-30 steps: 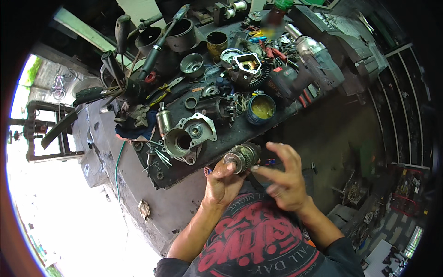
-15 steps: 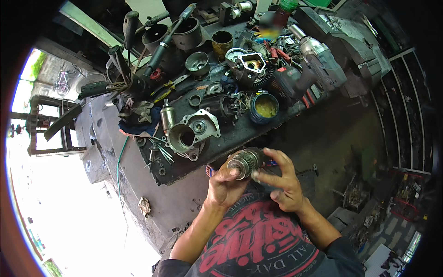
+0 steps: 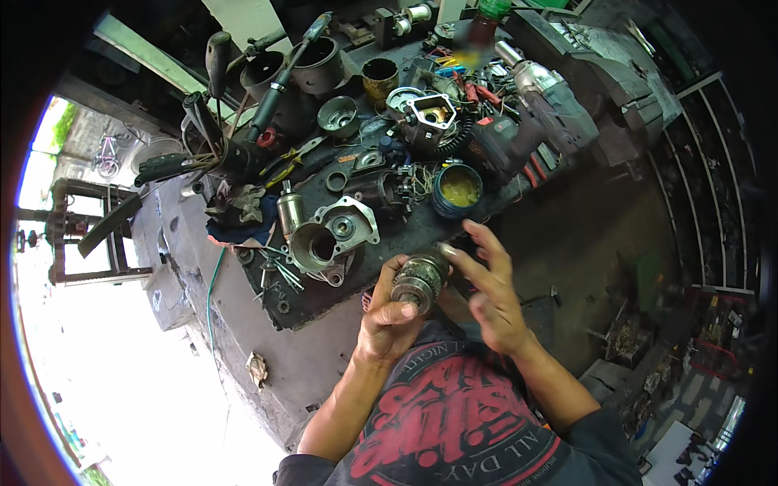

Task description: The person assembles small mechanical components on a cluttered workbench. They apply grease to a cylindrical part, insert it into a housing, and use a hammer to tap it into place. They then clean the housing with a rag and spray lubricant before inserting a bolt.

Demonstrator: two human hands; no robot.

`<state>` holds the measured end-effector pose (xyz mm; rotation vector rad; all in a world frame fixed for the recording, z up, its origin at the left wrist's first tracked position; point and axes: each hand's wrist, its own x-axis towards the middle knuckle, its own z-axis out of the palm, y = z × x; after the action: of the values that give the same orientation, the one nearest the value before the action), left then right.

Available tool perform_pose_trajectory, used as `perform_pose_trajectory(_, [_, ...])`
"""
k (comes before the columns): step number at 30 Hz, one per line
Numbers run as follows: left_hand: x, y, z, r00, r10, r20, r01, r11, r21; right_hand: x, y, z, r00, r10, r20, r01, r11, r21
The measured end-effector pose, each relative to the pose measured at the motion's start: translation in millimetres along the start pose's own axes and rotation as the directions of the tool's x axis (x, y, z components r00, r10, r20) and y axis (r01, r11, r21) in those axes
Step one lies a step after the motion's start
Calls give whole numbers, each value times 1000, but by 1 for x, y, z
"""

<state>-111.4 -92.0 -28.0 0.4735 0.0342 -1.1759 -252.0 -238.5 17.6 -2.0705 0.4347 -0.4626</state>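
My left hand (image 3: 389, 324) is wrapped round a greasy starter drive gear (image 3: 419, 279), a short round metal piece with teeth round its side. The thumb lies along its near end. My right hand (image 3: 494, 292) is beside it with fingers spread and nothing in the palm. The index fingertip is close to the gear's far end; whether it touches I cannot tell. On the bench ahead stand a cast metal housing (image 3: 356, 219) with a round opening, a steel solenoid cylinder (image 3: 289, 208) and a blue tub of yellowish grease (image 3: 459, 190).
The dark workbench (image 3: 389, 253) carries yellow-handled pliers (image 3: 285, 166), round metal cups (image 3: 339, 117), a cordless impact wrench (image 3: 551, 101) and loose wires. A bench vise (image 3: 628, 121) stands at the right. Rags (image 3: 243, 212) and several small bolts lie at the left end.
My left hand has tilted the gear and shifted it slightly left. My right hand's fingers have lifted and moved a little away from it.
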Motion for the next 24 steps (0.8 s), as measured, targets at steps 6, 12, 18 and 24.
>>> perform_pose_trajectory(6, [4, -3, 0, 995, 31, -93, -42, 992, -116, 20, -2, -22, 997, -55, 53, 65, 979, -192])
perform_pose_trajectory(12, [4, 2, -9, 984, -31, -174, 14, 995, -98, 95, 81, -52, 980, -28, 199, 185, 513, -838])
perform_pose_trajectory(18, [2, -4, -19, 986, 55, -155, -66, 995, -72, 153, 83, -21, 780, 494, 384, 237, 336, -912])
perform_pose_trajectory(24, [4, 3, -28, 994, 41, -98, -46, 997, -57, 170, 87, -14, 658, 641, 395, 198, 358, -912])
